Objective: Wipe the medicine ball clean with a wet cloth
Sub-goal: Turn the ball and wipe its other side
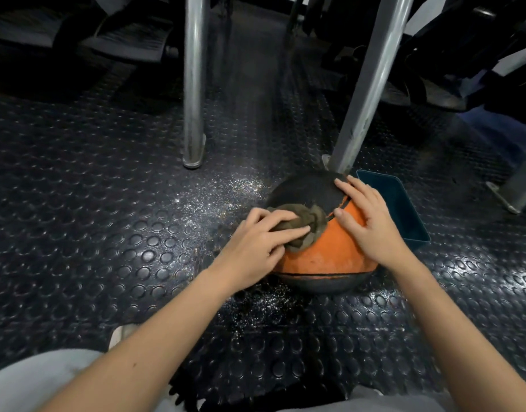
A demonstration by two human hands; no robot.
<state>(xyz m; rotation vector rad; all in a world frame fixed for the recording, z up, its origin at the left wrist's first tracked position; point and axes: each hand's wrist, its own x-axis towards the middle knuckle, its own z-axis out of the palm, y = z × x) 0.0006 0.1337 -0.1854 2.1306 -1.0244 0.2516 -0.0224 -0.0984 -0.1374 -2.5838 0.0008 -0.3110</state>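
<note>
Mid-wipe: the left hand (256, 242) presses the bunched cloth (312, 224) flat-fingered onto the medicine ball (324, 257), the right hand (371, 224) lies spread flat steadying it; next probably calls for rolling it to unwiped surface.

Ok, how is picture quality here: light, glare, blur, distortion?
Head view: dim, background nearly black; speckled glare on the studded floor left of the medicine ball; metal posts splay, likely wide-angle distortion; left hand, cloth and right hand sharp, near forearms soft.

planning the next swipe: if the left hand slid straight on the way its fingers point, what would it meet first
Probably the right hand, whose thumb lies on the medicine ball just beyond the cloth that the left hand presses.
</note>
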